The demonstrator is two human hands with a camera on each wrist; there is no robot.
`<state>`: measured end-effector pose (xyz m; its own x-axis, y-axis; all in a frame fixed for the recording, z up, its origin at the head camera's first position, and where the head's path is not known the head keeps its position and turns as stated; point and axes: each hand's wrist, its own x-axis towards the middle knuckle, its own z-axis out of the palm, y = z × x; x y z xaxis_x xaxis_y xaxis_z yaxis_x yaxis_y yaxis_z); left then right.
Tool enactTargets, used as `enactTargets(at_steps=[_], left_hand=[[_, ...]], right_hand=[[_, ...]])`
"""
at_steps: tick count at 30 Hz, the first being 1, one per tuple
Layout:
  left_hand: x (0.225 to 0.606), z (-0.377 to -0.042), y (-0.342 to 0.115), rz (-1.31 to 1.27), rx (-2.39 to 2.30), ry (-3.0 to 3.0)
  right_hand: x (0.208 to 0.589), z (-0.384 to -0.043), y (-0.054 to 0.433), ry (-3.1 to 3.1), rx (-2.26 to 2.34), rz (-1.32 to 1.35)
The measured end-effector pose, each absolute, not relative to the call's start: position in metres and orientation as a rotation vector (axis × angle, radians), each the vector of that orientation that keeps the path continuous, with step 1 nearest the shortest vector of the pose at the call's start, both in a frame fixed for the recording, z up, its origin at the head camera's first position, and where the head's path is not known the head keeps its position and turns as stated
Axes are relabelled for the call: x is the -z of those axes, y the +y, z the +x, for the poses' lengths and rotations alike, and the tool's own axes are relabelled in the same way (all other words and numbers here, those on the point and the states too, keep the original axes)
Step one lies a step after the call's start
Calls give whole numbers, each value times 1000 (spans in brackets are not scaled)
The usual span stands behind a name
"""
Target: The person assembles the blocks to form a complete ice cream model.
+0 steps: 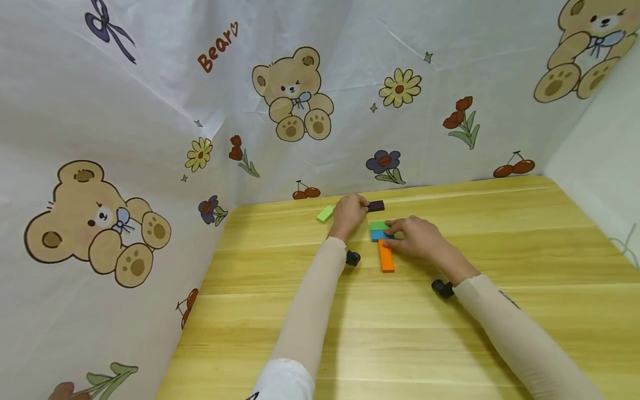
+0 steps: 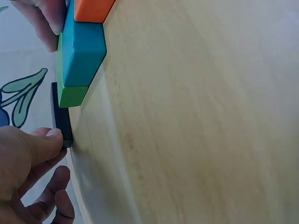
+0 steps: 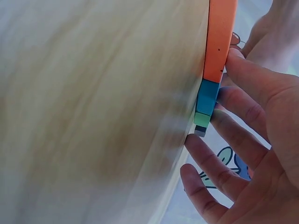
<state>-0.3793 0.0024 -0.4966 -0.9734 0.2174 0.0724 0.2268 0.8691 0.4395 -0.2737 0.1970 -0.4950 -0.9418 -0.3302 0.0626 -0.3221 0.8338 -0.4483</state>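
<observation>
At the back of the table my left hand (image 1: 347, 216) pinches one end of a black block (image 1: 376, 206) between thumb and index finger; its other fingers hang loosely curled in the left wrist view. Just in front, a green block (image 1: 378, 225) and a blue block (image 1: 378, 235) lie side by side. An orange block (image 1: 386, 258) runs from the blue one toward me. My right hand (image 1: 417, 236) has its fingers spread along these blocks: in the right wrist view the thumb touches the orange block (image 3: 219, 42), with other fingertips at the blue block (image 3: 207, 97) and green block (image 3: 202, 119).
A light green block (image 1: 325, 214) lies left of my left hand, partly behind it. Behind the wooden table (image 1: 280, 250) hangs a white cloth (image 1: 360, 139) printed with bears and flowers. A white wall (image 1: 595, 166) borders the right side.
</observation>
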Motion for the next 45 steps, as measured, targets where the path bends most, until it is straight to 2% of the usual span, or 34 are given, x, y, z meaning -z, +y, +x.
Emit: enactTargets(at_steps=[22,45], left_hand=[[493,-375,11,-324,690,-3034],[488,-363,2,-541,622,-3080]], right_hand=[[492,-275,194,2964,740,-524],[494,-274,197,2974,725,-503]])
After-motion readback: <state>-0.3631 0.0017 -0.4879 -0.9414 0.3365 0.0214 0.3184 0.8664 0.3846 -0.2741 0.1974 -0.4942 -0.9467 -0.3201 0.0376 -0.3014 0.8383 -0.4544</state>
